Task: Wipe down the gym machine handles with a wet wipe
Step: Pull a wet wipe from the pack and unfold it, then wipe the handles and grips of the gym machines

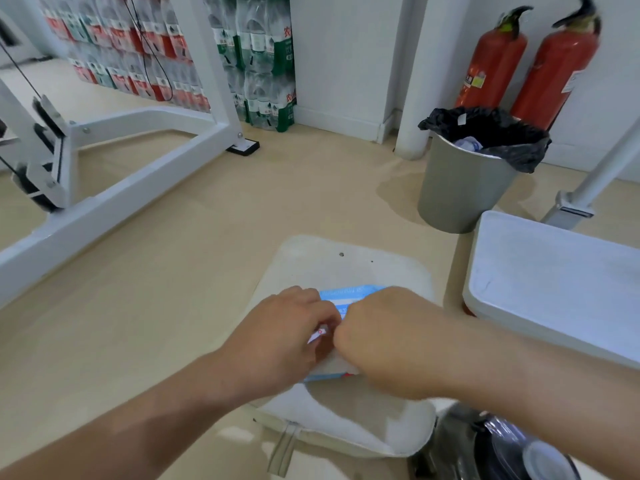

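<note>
Wet wipe pack [349, 294]: I see a flat, soft blue-and-white packet lying on the padded seat, mostly covered by both hands.
Left hand [284, 337]: fingers curled, pinching a small white flap [320, 332] with a red mark on the packet's top.
Right hand [384, 341]: knuckled down on the packet at the seat's middle; its fingers are tucked under, so I cannot tell what they hold.
Padded seat [346, 265]: off-white, rounded square, matte and faintly scuffed.
Trash bin [460, 192]: smooth grey metal, tapered and round, with a crinkled black liner, beyond the seat to the right.
Fire extinguishers [491, 60]: two red cylinders, farther beyond the seat, at the wall.
Machine frame [121, 174]: glossy white square tubing, left of the seat.
</note>
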Demonstrator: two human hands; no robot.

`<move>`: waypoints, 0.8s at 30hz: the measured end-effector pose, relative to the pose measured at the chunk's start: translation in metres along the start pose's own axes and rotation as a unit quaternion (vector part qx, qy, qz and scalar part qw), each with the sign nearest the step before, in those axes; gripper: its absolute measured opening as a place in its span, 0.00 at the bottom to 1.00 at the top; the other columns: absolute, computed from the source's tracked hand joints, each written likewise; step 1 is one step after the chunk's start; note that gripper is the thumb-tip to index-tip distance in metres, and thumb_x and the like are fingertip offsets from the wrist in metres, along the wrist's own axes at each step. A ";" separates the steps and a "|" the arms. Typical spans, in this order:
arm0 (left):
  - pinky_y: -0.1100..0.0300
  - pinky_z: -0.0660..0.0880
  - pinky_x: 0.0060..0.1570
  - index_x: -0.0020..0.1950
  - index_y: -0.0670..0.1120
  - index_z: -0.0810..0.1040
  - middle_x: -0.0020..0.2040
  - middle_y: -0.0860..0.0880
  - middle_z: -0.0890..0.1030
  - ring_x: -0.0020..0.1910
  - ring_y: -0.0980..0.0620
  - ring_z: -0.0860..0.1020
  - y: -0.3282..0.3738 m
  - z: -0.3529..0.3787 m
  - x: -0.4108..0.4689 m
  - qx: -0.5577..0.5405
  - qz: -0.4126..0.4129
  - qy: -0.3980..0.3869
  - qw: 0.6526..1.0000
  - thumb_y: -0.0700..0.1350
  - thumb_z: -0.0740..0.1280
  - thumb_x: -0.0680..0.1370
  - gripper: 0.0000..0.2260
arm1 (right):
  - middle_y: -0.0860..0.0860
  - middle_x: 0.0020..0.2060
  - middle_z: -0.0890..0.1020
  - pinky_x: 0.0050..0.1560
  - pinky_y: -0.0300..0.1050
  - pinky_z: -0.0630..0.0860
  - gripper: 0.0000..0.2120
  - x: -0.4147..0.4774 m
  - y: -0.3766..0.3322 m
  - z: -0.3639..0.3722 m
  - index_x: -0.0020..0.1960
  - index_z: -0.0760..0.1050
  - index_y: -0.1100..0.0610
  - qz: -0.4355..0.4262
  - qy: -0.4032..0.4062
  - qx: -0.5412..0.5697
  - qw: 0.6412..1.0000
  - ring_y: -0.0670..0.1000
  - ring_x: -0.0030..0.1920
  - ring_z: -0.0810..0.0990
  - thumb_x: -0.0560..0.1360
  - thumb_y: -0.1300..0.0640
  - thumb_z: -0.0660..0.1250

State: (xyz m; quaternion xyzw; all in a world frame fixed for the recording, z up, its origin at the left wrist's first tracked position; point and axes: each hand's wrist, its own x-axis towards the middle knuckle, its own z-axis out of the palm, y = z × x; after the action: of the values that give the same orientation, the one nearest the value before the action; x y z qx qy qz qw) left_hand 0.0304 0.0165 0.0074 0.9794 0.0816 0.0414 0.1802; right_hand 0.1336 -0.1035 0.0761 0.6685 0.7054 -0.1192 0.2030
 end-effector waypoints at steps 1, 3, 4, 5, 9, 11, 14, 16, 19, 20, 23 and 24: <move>0.62 0.65 0.37 0.35 0.57 0.71 0.34 0.57 0.70 0.38 0.57 0.69 0.001 -0.004 0.002 -0.013 -0.008 0.004 1.000 0.52 0.59 0.73 0.07 | 0.52 0.33 0.73 0.31 0.47 0.68 0.06 0.001 0.013 0.001 0.40 0.72 0.59 0.013 0.028 0.072 0.997 0.53 0.32 0.71 0.74 0.63 0.58; 0.66 0.69 0.36 0.38 0.53 0.77 0.34 0.54 0.78 0.36 0.59 0.74 0.005 -0.019 0.006 -0.171 -0.082 0.062 0.980 0.50 0.64 0.76 0.08 | 0.51 0.46 0.82 0.49 0.46 0.74 0.16 0.001 0.038 -0.007 0.52 0.80 0.54 0.057 0.109 0.286 0.950 0.51 0.47 0.78 0.73 0.66 0.57; 0.66 0.72 0.36 0.41 0.50 0.80 0.37 0.51 0.82 0.35 0.60 0.76 0.009 -0.031 0.009 -0.326 -0.136 0.090 0.931 0.48 0.66 0.77 0.06 | 0.49 0.49 0.82 0.53 0.42 0.73 0.20 -0.001 0.046 -0.013 0.54 0.80 0.53 0.076 0.169 0.405 0.895 0.47 0.50 0.78 0.72 0.68 0.56; 0.64 0.75 0.38 0.45 0.47 0.80 0.41 0.49 0.84 0.37 0.58 0.78 0.014 -0.044 0.013 -0.478 -0.181 0.096 0.854 0.47 0.68 0.76 0.05 | 0.47 0.51 0.82 0.53 0.37 0.72 0.21 -0.003 0.050 -0.018 0.56 0.80 0.53 0.091 0.220 0.499 0.833 0.43 0.50 0.77 0.73 0.70 0.56; 0.59 0.79 0.38 0.54 0.47 0.73 0.42 0.43 0.84 0.38 0.49 0.82 0.044 -0.089 0.011 -0.669 -0.219 0.071 0.707 0.47 0.75 0.67 0.19 | 0.49 0.57 0.79 0.47 0.37 0.75 0.26 -0.022 0.037 -0.050 0.66 0.72 0.47 0.094 0.252 0.711 0.650 0.44 0.49 0.78 0.76 0.71 0.56; 0.58 0.78 0.36 0.55 0.47 0.71 0.42 0.41 0.84 0.36 0.47 0.81 0.066 -0.111 0.005 -0.682 -0.251 0.068 0.683 0.42 0.76 0.65 0.22 | 0.51 0.60 0.79 0.53 0.43 0.77 0.29 -0.041 0.027 -0.071 0.69 0.68 0.43 0.117 0.235 0.747 0.611 0.49 0.53 0.79 0.77 0.70 0.56; 0.60 0.77 0.37 0.53 0.47 0.73 0.40 0.44 0.82 0.35 0.48 0.79 0.096 -0.161 -0.012 -0.662 -0.290 0.047 0.689 0.39 0.77 0.66 0.20 | 0.46 0.62 0.78 0.56 0.35 0.73 0.33 -0.086 0.008 -0.116 0.70 0.61 0.34 0.153 0.197 0.750 0.613 0.45 0.60 0.77 0.77 0.68 0.56; 0.62 0.75 0.39 0.48 0.48 0.77 0.37 0.48 0.81 0.36 0.51 0.78 0.121 -0.206 -0.024 -0.622 -0.300 0.062 0.720 0.39 0.75 0.66 0.14 | 0.41 0.62 0.76 0.44 0.26 0.71 0.35 -0.120 -0.010 -0.160 0.70 0.60 0.33 0.200 0.210 0.742 0.605 0.37 0.54 0.76 0.77 0.69 0.54; 0.66 0.74 0.39 0.40 0.50 0.81 0.37 0.52 0.82 0.37 0.54 0.78 0.170 -0.283 -0.038 -0.608 -0.319 0.120 0.717 0.33 0.74 0.69 0.11 | 0.38 0.59 0.75 0.39 0.33 0.72 0.36 -0.166 -0.032 -0.241 0.68 0.59 0.31 0.293 0.283 0.688 0.600 0.42 0.47 0.77 0.75 0.70 0.55; 0.66 0.74 0.39 0.39 0.50 0.82 0.37 0.51 0.82 0.36 0.54 0.78 0.186 -0.311 -0.042 -0.617 -0.321 0.129 0.707 0.34 0.74 0.69 0.11 | 0.37 0.58 0.75 0.40 0.38 0.74 0.36 -0.181 -0.037 -0.272 0.67 0.60 0.31 0.317 0.308 0.671 0.595 0.45 0.46 0.78 0.75 0.69 0.56; 0.66 0.71 0.35 0.39 0.50 0.83 0.35 0.50 0.80 0.34 0.54 0.76 0.234 -0.404 -0.055 -0.659 -0.307 0.134 0.673 0.32 0.72 0.70 0.12 | 0.42 0.47 0.75 0.36 0.45 0.77 0.27 -0.232 -0.048 -0.366 0.60 0.66 0.36 0.370 0.372 0.661 0.536 0.49 0.40 0.80 0.74 0.67 0.62; 0.67 0.70 0.33 0.40 0.49 0.83 0.35 0.51 0.80 0.33 0.55 0.75 0.248 -0.435 -0.058 -0.663 -0.294 0.137 0.674 0.29 0.70 0.71 0.14 | 0.45 0.44 0.76 0.35 0.43 0.77 0.23 -0.250 -0.049 -0.396 0.56 0.67 0.38 0.379 0.393 0.659 0.518 0.49 0.38 0.80 0.74 0.66 0.64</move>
State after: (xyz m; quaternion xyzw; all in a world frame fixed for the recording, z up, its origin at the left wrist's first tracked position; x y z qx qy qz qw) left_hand -0.0390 -0.0718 0.4991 0.5108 0.3406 0.1636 0.7722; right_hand 0.0403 -0.1568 0.5340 0.7938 0.1133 -0.1870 -0.5676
